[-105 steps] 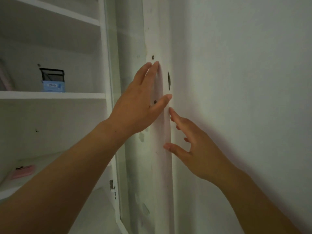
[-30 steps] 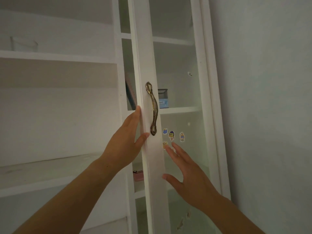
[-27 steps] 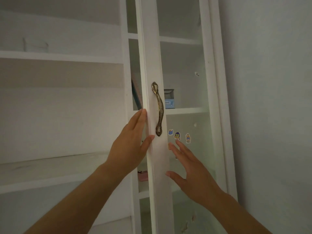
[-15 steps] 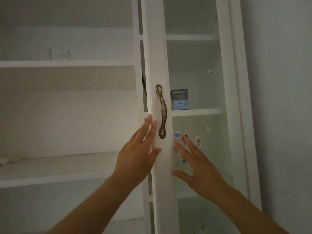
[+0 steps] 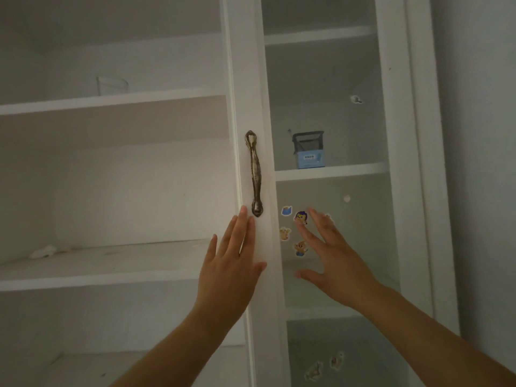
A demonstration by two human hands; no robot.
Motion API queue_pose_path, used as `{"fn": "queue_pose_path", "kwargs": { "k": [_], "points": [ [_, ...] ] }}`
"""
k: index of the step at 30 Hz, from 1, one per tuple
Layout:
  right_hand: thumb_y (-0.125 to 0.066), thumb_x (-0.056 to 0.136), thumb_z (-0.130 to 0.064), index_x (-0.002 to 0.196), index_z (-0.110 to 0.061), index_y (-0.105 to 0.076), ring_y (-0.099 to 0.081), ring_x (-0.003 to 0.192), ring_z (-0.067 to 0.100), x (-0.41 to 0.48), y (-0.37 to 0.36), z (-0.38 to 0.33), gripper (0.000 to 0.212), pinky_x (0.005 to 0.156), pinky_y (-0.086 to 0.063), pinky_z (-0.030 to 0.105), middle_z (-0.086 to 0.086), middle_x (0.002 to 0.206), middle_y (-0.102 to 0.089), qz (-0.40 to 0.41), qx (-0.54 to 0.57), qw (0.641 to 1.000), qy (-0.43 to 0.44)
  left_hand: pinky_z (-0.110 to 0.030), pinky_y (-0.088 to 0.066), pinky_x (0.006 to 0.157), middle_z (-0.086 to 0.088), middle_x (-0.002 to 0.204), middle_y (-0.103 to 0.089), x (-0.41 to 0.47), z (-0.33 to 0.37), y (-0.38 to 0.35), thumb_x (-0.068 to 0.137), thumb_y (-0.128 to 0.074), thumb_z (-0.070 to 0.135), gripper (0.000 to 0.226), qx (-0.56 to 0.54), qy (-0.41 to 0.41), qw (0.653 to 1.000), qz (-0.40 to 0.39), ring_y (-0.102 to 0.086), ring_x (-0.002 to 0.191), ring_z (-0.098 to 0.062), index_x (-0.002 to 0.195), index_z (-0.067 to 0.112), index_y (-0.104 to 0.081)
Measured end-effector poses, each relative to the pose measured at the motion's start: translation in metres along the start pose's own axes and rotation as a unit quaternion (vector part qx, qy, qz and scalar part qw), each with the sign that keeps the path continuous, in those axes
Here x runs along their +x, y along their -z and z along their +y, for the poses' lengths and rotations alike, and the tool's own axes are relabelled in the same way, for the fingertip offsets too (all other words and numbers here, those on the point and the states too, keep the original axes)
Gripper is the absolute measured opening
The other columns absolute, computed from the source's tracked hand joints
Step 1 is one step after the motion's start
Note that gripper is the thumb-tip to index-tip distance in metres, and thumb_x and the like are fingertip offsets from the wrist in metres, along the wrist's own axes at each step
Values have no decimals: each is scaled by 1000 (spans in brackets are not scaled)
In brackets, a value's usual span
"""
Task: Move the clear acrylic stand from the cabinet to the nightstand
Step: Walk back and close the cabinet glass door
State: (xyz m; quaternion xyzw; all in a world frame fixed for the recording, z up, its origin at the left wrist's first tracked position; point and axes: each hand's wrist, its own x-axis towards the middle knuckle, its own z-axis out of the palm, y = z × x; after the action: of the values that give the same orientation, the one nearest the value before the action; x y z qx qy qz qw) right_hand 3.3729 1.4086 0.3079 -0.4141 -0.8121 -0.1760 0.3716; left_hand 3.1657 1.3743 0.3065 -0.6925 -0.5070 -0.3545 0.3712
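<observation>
White shelving fills my view, a tall cabinet point(image 5: 117, 174) in dim light with a pale wall to its right. My left hand point(image 5: 231, 266) lies flat against the white frame of the cabinet door point(image 5: 251, 79), fingers straight and close together, thumb out to the right; its grip is spread and holds nothing. The fingertips end just below the lower end of the brass handle point(image 5: 255, 174), which stands upright on the frame, and they do not touch it. My right hand point(image 5: 335, 261) is beside it in front of the glass pane point(image 5: 349, 247), fingers fanned wide, thumb pointing left; that grip too is spread and empty. Whether the palm presses the glass I cannot tell. Several small cartoon stickers point(image 5: 301, 217) sit on the pane around my right fingertips, and more show lower down.

Behind the glass, on a shelf, a dark mesh holder point(image 5: 308, 141) stands on a light blue box point(image 5: 309, 160), near the shelf's left end. Left of the door the cabinet is open. The clear acrylic stand point(image 5: 112, 85) rests on the upper open shelf point(image 5: 111, 103), well back from its front edge, faint against the white back panel and well apart from both hands. Below it, on the middle open shelf point(image 5: 97, 275), a small crumpled white scrap point(image 5: 43, 251) lies toward the left end.
</observation>
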Motion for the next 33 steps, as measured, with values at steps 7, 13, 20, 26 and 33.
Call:
{"fn": "queue_pose_path", "kwargs": {
  "k": [7,13,20,26,33],
  "points": [
    [-61,79,-49,138,-40,15,25,137,10,-1,-11,8,97,110,-14,28,-15,149,30,-8,-23,1000,8,-43,-30,98,-12,144,-37,-5,21,-16,64,-72,47,96,64,-67,996,-10,-39,129,-25,138,4,-28],
    [-64,75,-50,144,-31,-1,21,140,16,-8,-35,18,96,115,-15,45,-5,155,16,13,-39,999,12,-39,-30,92,-15,137,-48,1,17,-33,55,-78,47,107,86,-59,994,-17,-32,126,-24,136,1,-25],
    [-62,76,-51,144,-31,-2,25,138,18,-3,-46,25,94,115,-8,44,-4,153,21,-5,-64,998,12,-35,-31,87,-16,138,-47,8,9,-51,52,-79,47,105,93,-61,994,-17,-31,126,-25,133,0,-33],
    [-67,70,-50,145,-30,-2,15,141,23,-1,-60,30,101,112,-13,47,-1,154,13,17,-91,996,5,-38,-31,88,-16,140,-44,10,2,-64,55,-77,45,103,89,-76,993,1,-29,128,-28,135,0,-31],
    [-69,69,-48,145,-31,-2,13,141,22,1,-63,32,103,110,-11,44,1,155,10,26,-108,994,3,-36,-31,89,-17,143,-39,13,-2,-69,59,-76,45,101,70,-72,995,-14,-26,130,-27,136,0,-29]
  ]
}}
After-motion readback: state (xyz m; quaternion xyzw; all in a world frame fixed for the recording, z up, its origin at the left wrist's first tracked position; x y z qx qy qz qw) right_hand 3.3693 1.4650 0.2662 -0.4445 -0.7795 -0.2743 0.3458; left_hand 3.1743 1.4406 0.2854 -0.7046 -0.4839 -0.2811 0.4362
